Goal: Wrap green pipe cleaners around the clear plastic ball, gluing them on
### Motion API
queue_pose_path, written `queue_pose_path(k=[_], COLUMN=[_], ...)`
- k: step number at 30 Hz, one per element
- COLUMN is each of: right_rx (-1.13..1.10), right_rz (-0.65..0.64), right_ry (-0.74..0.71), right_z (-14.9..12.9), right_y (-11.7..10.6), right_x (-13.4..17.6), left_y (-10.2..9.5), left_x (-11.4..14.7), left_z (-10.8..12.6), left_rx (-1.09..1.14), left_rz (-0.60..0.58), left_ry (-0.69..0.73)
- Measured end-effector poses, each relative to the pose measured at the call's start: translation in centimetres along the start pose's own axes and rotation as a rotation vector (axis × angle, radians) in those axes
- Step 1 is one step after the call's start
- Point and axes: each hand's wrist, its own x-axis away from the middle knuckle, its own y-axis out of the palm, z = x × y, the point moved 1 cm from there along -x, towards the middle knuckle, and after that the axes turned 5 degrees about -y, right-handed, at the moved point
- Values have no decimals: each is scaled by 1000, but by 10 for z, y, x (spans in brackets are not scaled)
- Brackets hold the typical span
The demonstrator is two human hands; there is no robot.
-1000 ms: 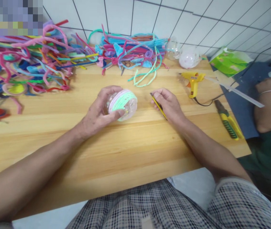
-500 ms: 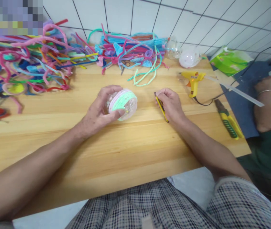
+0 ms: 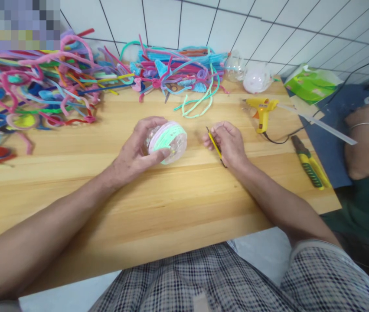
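My left hand is wrapped around a clear plastic ball that has light green and pale lilac strips round its middle. The thumb presses on the near side of the ball. To its right, my right hand grips a slim yellow and black utility knife, with its tip pointing up and away from me. A gap separates the knife from the ball. Behind the ball, a loose pale green pipe cleaner curls on the wooden table.
Piles of colourful pipe cleaners cover the back left. A yellow glue gun, pliers with green-yellow handles and a white-looking ball are on the right. A green packet lies beyond them. Another person's forearm rests at the far right.
My right hand has turned the utility knife slightly and shifted it a little to the left, and more of its fingers show. My left hand holds the ball in the same place.
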Motion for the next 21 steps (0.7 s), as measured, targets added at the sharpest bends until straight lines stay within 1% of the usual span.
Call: queue_pose_path(k=[2, 4, 8, 11, 14, 16, 17, 19, 20, 21], right_rx=[14, 62, 260, 430, 547, 528, 496, 435, 450, 518], right_rz=[-11, -14, 39, 51, 89, 83, 36, -105, -163, -196], right_ry=[-15, -59, -269, -380, -433, -393, -337, -197, -150, -140], right_z=[2, 4, 3, -5, -20, -31, -36, -45, -49, -53], right_y=[-3, -8, -20, -29, -36, -39, -40, -42, -43, -44], right_x=[-2, -6, -14, -18, -18, -17, -16, -14, -12, -11], left_y=[0, 0, 0, 0, 0, 0, 0, 0, 0, -1], left_x=[0, 0, -1, -1, -1, -1, -1, -1, -1, -1], left_z=[0, 0, 1, 0, 0, 0, 1, 1, 1, 1], left_rx=[0, -9, -23, -20, -18, -22, -25, -31, -31, -28], left_rz=[1, 1, 2, -1, -1, -3, -3, -3, -4, -5], left_ry=[-2, -3, 7, 0, -3, 2, 2, 2, -1, -4])
